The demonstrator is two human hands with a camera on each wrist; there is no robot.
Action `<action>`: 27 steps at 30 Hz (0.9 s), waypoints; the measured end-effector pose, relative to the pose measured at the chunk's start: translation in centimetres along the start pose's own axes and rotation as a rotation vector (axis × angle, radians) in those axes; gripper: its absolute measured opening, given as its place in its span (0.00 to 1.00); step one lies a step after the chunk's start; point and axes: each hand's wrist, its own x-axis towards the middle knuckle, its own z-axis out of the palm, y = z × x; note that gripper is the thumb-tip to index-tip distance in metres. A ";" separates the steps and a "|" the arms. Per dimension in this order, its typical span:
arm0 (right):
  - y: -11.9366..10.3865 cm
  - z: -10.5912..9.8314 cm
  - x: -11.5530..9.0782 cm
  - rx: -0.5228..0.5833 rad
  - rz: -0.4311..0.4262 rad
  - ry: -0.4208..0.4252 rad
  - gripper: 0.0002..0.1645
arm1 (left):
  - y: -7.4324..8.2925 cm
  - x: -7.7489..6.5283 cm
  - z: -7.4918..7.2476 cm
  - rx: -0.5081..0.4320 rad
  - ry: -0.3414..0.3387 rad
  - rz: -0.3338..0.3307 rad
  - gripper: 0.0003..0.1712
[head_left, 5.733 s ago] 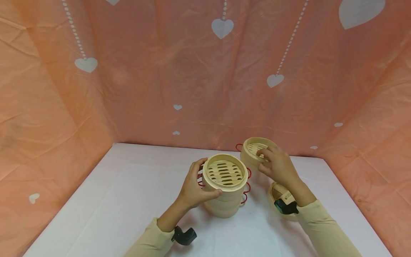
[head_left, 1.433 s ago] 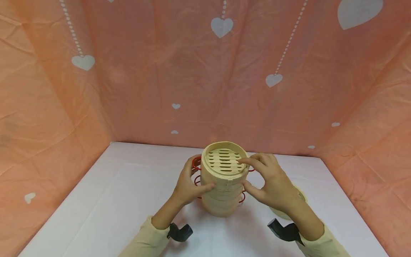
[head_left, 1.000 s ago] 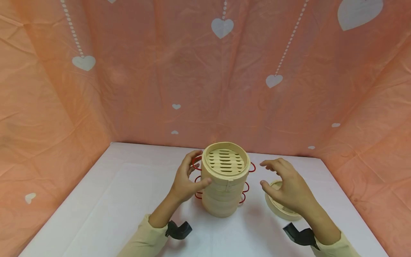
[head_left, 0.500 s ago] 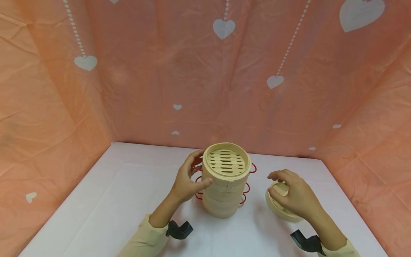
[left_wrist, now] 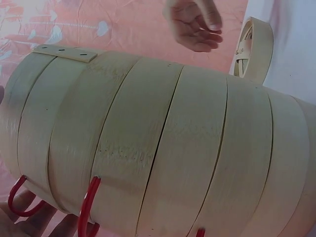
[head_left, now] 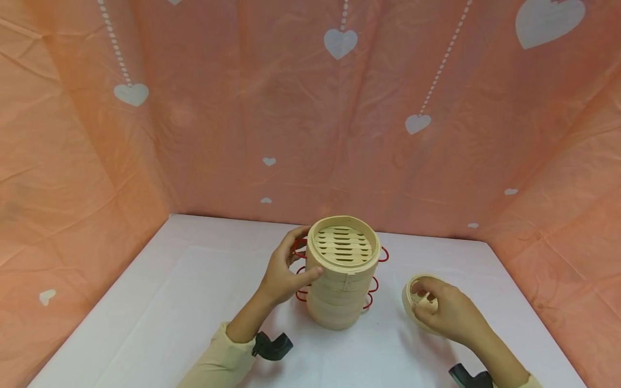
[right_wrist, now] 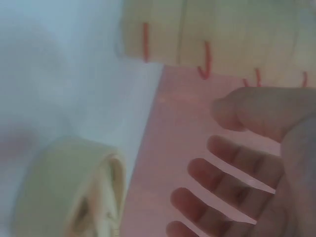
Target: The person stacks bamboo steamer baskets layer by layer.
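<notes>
A tall stack of bamboo steamer baskets [head_left: 339, 293] stands upright on the table, its slatted top tier uncovered and red loop handles on its sides. My left hand [head_left: 280, 274] holds its upper left side, thumb in front and fingers behind near the handles. To the right lies a round bamboo steamer lid [head_left: 408, 306], inner side up. Over it hovers my right hand [head_left: 453, 315], fingers loosely bent. The right wrist view has this lid [right_wrist: 54, 187] apart from the spread fingers, with nothing in the hand. Part of the lid is hidden under the hand in the head view.
The white table [head_left: 194, 302] bears the stack near its middle and the lid at right. An orange-pink cloth [head_left: 291, 134] with white hearts encloses the back and both sides. Black camera mounts [head_left: 273, 346] sit on the wrists.
A steamer basket earlier behind the stack now sits on top of it. My right hand has let go of it and moved right and down to the lid. The left hand stays put.
</notes>
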 end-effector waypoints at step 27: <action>1.8 2.0 -1.6 -0.044 0.152 -0.156 0.12 | -0.4 0.1 0.3 -0.007 -0.012 0.009 0.45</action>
